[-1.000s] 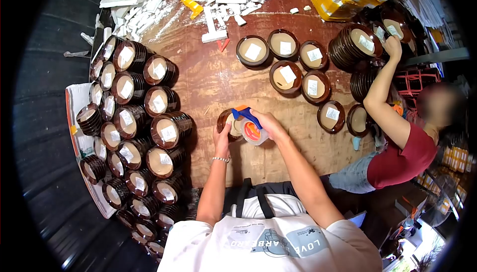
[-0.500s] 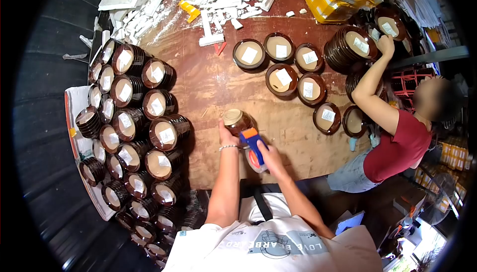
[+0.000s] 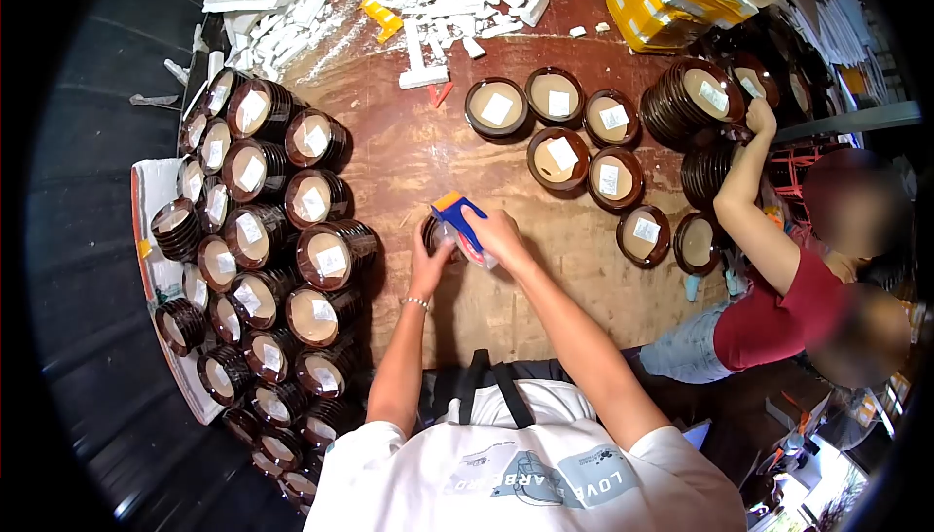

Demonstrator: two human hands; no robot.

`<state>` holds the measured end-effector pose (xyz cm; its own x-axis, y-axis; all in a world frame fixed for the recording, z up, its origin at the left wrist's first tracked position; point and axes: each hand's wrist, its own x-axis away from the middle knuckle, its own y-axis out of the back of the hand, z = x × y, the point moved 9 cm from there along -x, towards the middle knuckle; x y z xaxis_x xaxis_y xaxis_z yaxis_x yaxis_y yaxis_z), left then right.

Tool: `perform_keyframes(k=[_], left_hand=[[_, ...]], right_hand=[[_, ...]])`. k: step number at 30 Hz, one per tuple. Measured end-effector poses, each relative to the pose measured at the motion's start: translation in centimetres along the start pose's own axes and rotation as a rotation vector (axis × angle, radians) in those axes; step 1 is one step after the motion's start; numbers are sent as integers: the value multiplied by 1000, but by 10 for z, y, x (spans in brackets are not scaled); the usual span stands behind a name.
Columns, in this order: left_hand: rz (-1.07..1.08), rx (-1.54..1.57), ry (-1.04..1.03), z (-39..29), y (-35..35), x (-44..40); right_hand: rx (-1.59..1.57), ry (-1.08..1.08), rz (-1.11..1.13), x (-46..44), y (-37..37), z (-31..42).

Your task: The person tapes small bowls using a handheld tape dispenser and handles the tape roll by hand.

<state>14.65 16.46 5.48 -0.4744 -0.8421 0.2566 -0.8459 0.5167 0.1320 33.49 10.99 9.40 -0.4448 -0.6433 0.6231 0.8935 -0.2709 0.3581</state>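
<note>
My right hand (image 3: pixel 500 237) is closed around a blue and orange tape dispenser (image 3: pixel 461 222) with a roll of tape in it. The dispenser lies across a small stack of brown glazed dishes (image 3: pixel 429 230), hiding most of it. Around the near left side of that stack, the fingers of my left hand (image 3: pixel 429 266) are wrapped, with a bracelet at the wrist. Both hands are close together over the middle of the wooden table (image 3: pixel 564 289).
Many labelled dish stacks (image 3: pixel 324 258) crowd the left side. Several more (image 3: pixel 560 159) stand at the back right. White foam scraps (image 3: pixel 457 7) litter the far end near taped foam boxes (image 3: pixel 652 7). A co-worker in a red shirt (image 3: pixel 769 318) reaches toward stacks at the right.
My right hand has moved the tape dispenser up and left, over the dish stack. The stack has turned in my left hand, its pale base now out of sight. The co-worker's arm has shifted slightly.
</note>
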Motion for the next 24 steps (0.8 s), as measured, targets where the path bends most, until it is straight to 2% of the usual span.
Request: perform_keyframes(k=[2,3,4,6,8,9,10,12,13,14,16,17,20,22,24], left_hand=[[-160,-85,102,32,20,-16],[-285,-112,54,35,27,-22],[-292,-106,49,18,23,-26],[-324,-301,311,10,20,-13],[-442,-147,363,46,17,5],[-478,-152,417,57,14,16],[-515,-154,474,69,11,30],[-653,457,576,118,-1,44],[-496,561,700,161,-6,48],[-490,591,777,126,-12,54],[-285,625,880,129,-19,64],[-195,698,916,126,-26,73],[-227,967,1026,143,-42,110],[-273,1023,1059,135,-47,123],[-393,1181,1180,132,-50,141]], right_hand=[[42,-46,-10,-23,-21,-5],[-78,2,-40,-24,-28,-5],[-204,-64,-16,-25,-38,-17],[-386,-39,-81,-8,-38,-33],[-165,-1,-27,31,-18,-36],[-224,-54,-3,44,-24,-62],[-147,-82,14,70,-17,-69],[3,-103,9,107,-7,-91],[45,-120,2,126,-1,-97],[48,-125,4,138,-2,-114],[187,52,-167,151,12,-126],[156,0,-117,155,13,-136],[134,-11,21,171,26,-114],[131,24,39,171,33,-134],[221,95,102,173,41,-137]])
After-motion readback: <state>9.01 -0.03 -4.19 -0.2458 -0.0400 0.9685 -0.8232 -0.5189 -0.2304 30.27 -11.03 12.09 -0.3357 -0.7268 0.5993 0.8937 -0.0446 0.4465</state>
